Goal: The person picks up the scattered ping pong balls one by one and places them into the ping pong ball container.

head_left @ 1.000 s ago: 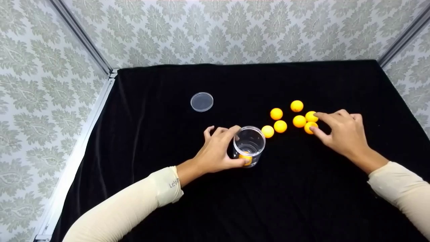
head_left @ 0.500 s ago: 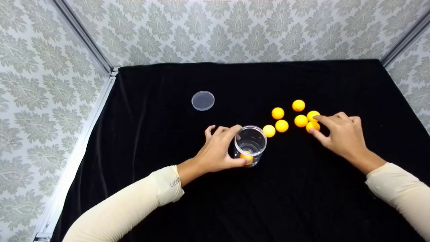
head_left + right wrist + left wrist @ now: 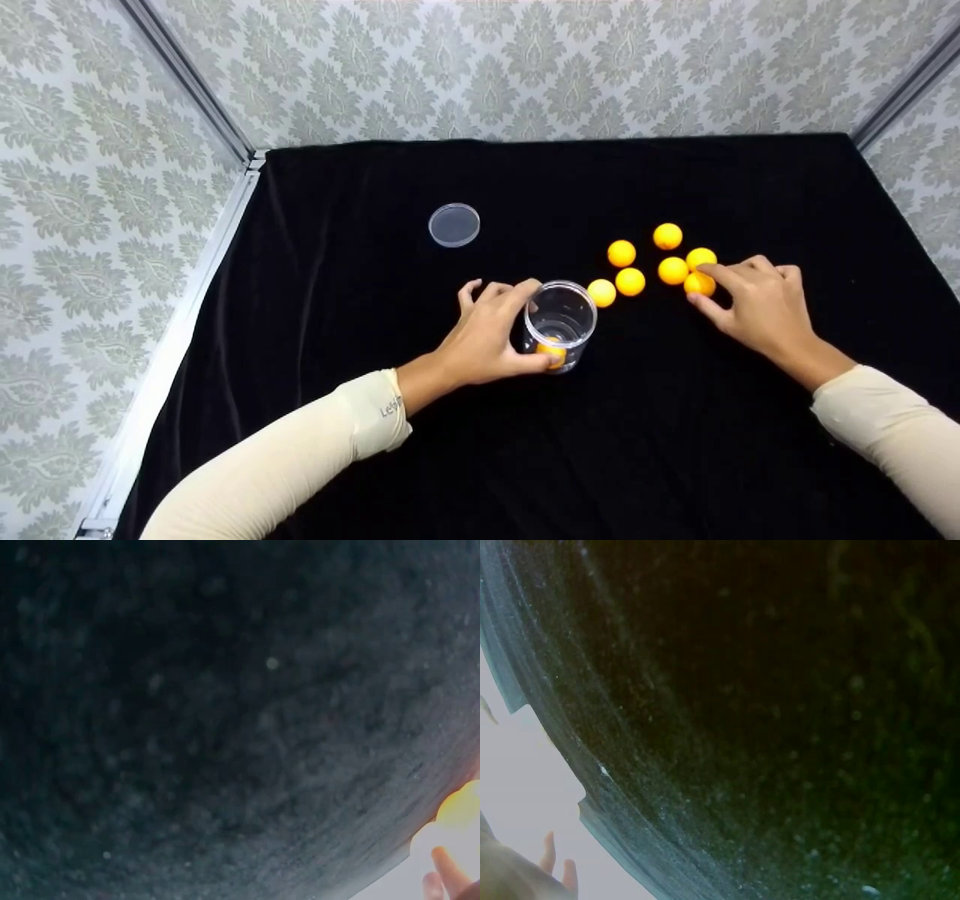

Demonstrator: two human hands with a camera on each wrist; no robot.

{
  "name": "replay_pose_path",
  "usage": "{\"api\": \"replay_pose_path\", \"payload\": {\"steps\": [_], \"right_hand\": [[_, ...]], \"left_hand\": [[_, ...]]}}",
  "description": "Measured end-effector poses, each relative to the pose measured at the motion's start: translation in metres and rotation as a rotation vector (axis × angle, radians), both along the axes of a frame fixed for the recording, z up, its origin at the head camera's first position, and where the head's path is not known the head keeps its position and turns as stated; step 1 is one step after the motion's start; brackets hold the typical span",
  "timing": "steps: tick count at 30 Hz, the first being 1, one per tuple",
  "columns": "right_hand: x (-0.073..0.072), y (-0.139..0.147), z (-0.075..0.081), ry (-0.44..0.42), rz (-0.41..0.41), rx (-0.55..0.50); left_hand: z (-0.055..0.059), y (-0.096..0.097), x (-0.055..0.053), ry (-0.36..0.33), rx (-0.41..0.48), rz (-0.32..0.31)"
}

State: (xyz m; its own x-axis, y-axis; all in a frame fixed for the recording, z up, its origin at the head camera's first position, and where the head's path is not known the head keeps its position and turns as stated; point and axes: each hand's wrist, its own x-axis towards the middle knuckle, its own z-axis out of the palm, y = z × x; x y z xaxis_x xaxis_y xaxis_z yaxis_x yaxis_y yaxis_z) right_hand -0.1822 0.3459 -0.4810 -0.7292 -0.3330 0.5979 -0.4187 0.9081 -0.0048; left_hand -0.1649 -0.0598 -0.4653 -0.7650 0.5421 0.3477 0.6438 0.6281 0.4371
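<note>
My left hand (image 3: 484,337) grips a clear plastic jar (image 3: 577,311) from its left side, thumb in front and fingers behind. The jar stands upright without a lid, and one orange ping-pong ball (image 3: 551,351) lies inside at the bottom. To the right, my right hand (image 3: 761,304) pinches another ping-pong ball (image 3: 699,284) between thumb and index finger, in a cluster of similar balls. In the right wrist view, a fingertip (image 3: 448,870) shows beside overexposed balls (image 3: 459,811). Only fingertips (image 3: 570,875) of the left hand appear at the lower left of the left wrist view.
A round clear lid (image 3: 454,225) lies behind the jar to the left. Several loose balls (image 3: 630,282) are spread between the hands, one (image 3: 601,293) right at the jar's side. Black cloth (image 3: 360,202) covers the table, with patterned walls (image 3: 487,67) around it.
My right hand has shifted slightly left and its thumb and index finger have closed on the nearest ball of the cluster. The left hand and jar stay in place.
</note>
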Motion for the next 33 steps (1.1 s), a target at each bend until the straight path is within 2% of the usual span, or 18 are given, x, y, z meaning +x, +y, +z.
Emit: {"api": "replay_pose_path", "payload": {"steps": [10, 20, 33], "right_hand": [[0.0009, -0.0003, -0.0055, -0.027, -0.005, 0.0], [0.0003, 0.0006, -0.0082, -0.018, -0.008, 0.003], [0.0033, 0.0011, 0.0009, 0.0, -0.019, -0.021]], "left_hand": [[-0.0003, 0.0, -0.0005, 0.01, 0.001, 0.004], [-0.0009, -0.0002, -0.0002, 0.006, 0.003, 0.001], [-0.0007, 0.0001, 0.0002, 0.006, 0.001, 0.003]]}}
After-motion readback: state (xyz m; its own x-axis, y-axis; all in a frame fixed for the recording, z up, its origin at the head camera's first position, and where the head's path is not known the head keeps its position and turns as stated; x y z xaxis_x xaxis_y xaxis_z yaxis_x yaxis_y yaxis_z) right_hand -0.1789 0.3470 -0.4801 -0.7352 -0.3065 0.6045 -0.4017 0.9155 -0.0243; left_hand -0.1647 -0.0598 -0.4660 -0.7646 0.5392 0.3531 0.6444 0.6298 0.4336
